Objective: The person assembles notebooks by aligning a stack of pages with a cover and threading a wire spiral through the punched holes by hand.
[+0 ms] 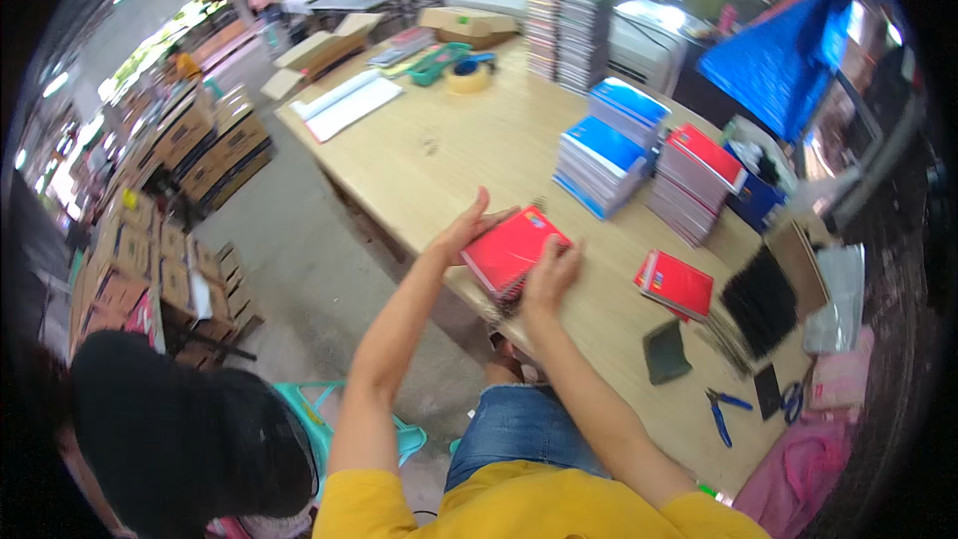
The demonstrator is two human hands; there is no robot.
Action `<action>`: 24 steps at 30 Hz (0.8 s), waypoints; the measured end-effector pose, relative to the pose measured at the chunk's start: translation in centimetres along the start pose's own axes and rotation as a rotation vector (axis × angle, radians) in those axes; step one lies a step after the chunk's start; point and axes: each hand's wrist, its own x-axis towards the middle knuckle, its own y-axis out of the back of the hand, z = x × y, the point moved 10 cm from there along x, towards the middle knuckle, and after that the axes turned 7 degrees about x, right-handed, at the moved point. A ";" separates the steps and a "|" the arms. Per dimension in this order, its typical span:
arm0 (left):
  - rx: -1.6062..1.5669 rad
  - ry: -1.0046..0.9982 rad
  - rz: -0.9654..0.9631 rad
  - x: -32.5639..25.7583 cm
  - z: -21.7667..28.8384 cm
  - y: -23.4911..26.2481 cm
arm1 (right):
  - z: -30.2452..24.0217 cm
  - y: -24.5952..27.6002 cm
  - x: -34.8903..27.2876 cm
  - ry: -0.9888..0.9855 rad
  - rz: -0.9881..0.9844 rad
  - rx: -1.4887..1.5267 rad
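Red spiral notebooks, apparently a small stack, are held between my two hands over the near edge of the wooden table. Dark wire coils show at the near side and at the far corner. My left hand presses against their left side, thumb raised and fingers partly hidden. On the right side my right hand grips them, with its thumb near the cover. A few more red notebooks lie to the right, next to a dark green sheet.
Stacks of blue notebooks, red notebooks and taller piles stand on the table's far side. Pliers, scissors and black wire coils lie at right. Cartons and a seated person in black are at left.
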 end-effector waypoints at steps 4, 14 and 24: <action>-0.015 -0.535 0.540 -0.1 -2.2 -1.1 | 2.1 7.2 10.0 0.247 -0.270 -0.071; 0.350 -0.723 1.116 -7.9 0.2 -3.3 | 3.2 -1.2 8.9 -0.091 -0.270 0.499; 0.330 -0.621 1.344 -8.3 -2.0 -3.2 | 4.9 -2.6 8.2 -0.412 -0.510 0.505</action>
